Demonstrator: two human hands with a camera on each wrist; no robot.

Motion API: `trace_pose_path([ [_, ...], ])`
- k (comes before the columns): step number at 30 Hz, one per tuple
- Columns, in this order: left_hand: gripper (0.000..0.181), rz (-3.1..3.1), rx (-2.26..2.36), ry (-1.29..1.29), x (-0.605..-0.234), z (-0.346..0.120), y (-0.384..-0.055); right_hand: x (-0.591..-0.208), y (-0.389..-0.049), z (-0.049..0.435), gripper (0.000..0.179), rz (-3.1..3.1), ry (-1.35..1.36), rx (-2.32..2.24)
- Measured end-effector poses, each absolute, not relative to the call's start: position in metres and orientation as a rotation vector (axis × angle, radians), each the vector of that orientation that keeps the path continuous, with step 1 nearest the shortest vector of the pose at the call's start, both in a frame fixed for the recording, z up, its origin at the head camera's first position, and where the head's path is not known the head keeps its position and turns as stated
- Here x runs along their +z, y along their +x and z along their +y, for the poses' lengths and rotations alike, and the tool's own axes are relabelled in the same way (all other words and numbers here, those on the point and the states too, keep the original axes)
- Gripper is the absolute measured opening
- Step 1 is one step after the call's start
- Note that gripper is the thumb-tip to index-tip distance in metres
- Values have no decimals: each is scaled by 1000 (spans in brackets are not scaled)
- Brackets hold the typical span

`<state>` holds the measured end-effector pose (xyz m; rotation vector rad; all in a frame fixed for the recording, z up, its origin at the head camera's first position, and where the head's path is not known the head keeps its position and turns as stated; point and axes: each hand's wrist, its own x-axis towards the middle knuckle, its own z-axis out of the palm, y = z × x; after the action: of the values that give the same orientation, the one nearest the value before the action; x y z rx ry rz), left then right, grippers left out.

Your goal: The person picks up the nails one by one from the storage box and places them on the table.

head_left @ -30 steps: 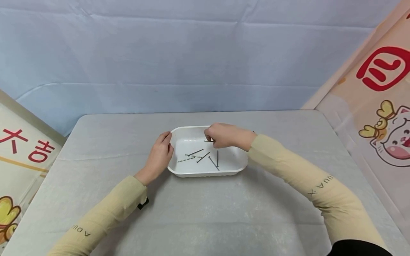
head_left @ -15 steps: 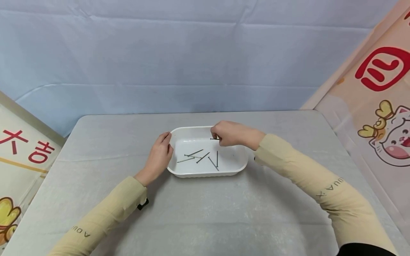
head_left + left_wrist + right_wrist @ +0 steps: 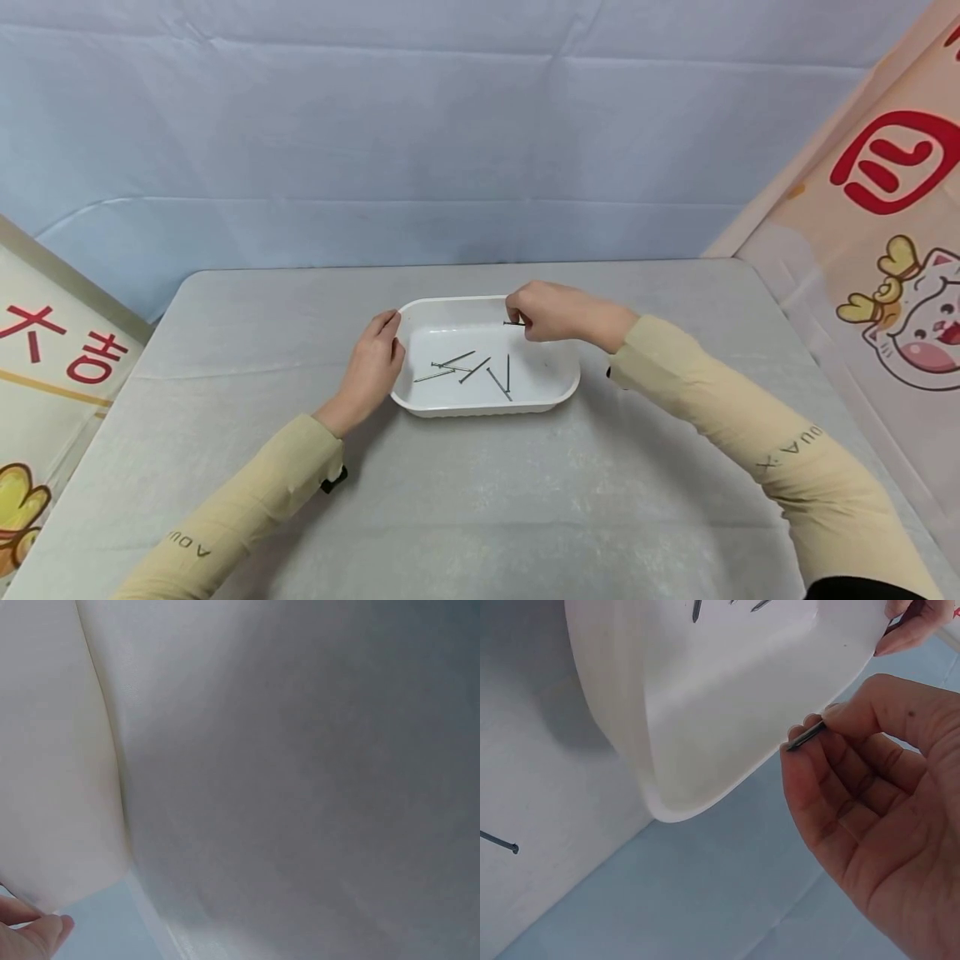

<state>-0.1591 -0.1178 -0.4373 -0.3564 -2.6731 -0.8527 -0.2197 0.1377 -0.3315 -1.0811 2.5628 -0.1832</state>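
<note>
In the head view a white plastic tray (image 3: 483,410) stands on the table, with several thin metal nails (image 3: 474,371) scattered over its floor. My left hand (image 3: 371,360) grips the tray's left rim. In the left wrist view that hand's fingertips (image 3: 49,930) show only at the lower left corner, at the tray's edge. Over the back right part of the tray, my right hand (image 3: 566,312) pinches one nail (image 3: 808,736) between thumb and fingers. In the head view this nail points left out of the fingers.
A grey cloth covers the table (image 3: 480,517). Another nail (image 3: 502,843) lies outside the tray in the right wrist view; the head view does not show it. A pale blue curtain (image 3: 450,150) hangs behind, and printed panels (image 3: 892,283) flank both sides.
My right hand has moved to the right and slightly back over the tray, with the nail still pinched. The left hand and the tray have hardly moved.
</note>
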Motion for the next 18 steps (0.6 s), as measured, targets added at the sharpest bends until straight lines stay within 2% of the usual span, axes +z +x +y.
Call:
trace_pose_path([
  [18, 39, -2674, -846, -353, -438, -117, -155, -329, -219, 162, 17, 2613, -1059, -236],
])
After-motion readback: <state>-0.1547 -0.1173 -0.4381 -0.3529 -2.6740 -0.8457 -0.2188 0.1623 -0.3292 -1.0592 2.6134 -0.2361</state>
